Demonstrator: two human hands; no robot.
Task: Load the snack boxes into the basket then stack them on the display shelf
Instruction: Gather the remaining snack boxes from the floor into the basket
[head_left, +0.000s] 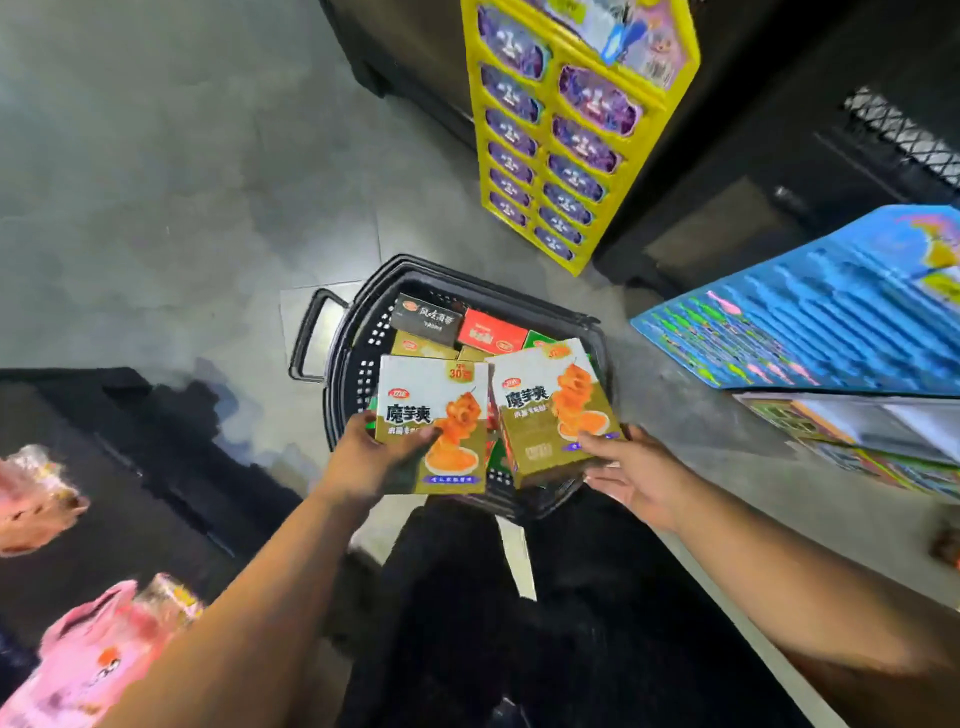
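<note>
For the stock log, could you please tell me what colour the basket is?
The basket is black; head view.

- Black perforated plastic basket (363, 364), centre: matt, with a faint sheen along the rim.
- White-and-gold cardboard snack box (434, 415) at its 7 o'clock and twin cardboard box (550, 410) at 5 o'clock: smooth, glossy print.
- Grey tiled floor (156, 182), 10 o'clock: smooth, dull sheen.
- Yellow cardboard display stand (544, 148), 1 o'clock: smooth.
- Pink plastic-film packets (88, 660), 8 o'clock: crinkled, shiny.

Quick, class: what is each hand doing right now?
Left hand: grips the left snack box.
Right hand: pinches the right snack box.
</note>
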